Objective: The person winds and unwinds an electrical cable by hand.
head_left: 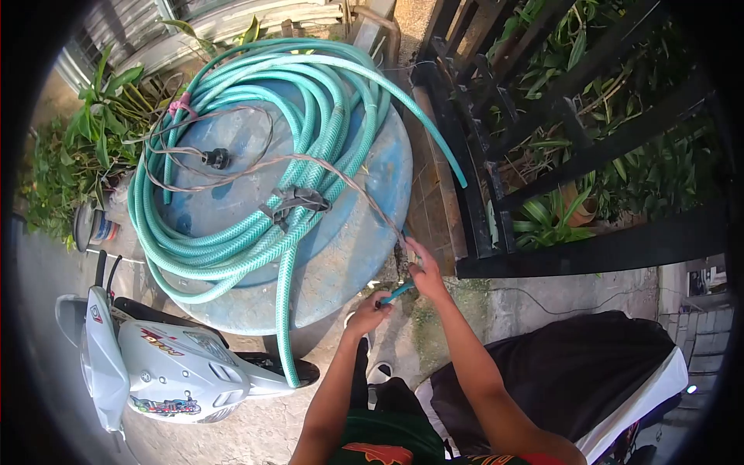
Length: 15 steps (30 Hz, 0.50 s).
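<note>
My left hand (369, 313) is closed around one end of a short thin teal piece (398, 293) with a dark tip; its exact kind is hard to make out. The piece reaches across to my right hand (424, 271), whose fingers are closed at the table's edge. A twisted brown electric cord (353, 182) runs down to the right fingertips. On the round blue-grey table (333, 298) lies a coiled green garden hose (225, 256), bound with a dark strip (296, 203) and a pink tie (182, 105). A black plug-like fitting (217, 159) sits inside the coil.
A white motor scooter (174, 364) stands at the lower left. To the right is a black slatted gate (558, 263) with plants behind it. A dark cover (558, 372) drapes something at the lower right. Potted plants (101, 128) grow at the upper left.
</note>
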Each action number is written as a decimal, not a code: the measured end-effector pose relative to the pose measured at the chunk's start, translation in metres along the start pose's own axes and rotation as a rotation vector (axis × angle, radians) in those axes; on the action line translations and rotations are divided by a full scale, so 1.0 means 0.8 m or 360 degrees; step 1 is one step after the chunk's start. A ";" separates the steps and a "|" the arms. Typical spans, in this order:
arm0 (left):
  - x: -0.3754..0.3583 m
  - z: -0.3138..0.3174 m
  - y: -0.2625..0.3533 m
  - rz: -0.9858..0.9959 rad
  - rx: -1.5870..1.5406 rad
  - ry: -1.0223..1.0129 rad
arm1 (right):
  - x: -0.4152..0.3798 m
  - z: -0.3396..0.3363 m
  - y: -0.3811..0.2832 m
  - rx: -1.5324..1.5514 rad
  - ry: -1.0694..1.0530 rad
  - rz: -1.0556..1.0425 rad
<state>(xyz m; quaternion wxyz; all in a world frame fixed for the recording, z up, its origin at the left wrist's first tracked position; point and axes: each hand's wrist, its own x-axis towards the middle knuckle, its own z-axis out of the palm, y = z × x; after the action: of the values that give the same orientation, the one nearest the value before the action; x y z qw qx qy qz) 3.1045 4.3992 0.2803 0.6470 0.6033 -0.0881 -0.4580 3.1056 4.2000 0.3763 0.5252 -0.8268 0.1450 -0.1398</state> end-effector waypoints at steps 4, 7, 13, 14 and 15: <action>0.021 0.022 0.039 0.0092 0.0189 0.0346 | 0.017 -0.008 0.040 0.0433 -0.0389 0.0308; 0.047 0.040 0.048 0.0271 0.0553 0.0525 | 0.012 -0.013 0.036 0.0702 -0.0453 0.0598; 0.108 0.054 0.059 0.0259 0.0492 0.0568 | 0.026 -0.019 0.037 0.0227 -0.0237 0.0571; 0.115 0.057 0.052 0.0273 0.0429 0.0559 | 0.034 -0.018 0.047 0.0044 -0.0107 0.0312; 0.125 0.056 0.047 0.0301 0.0348 0.0554 | 0.042 -0.016 0.057 -0.0136 0.0027 0.0047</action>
<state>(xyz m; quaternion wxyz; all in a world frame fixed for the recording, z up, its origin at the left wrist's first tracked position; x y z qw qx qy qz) 3.1493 4.2922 0.2800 0.6232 0.7289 -0.0803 -0.2719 3.1274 4.1577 0.3424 0.4901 -0.8451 0.1675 -0.1326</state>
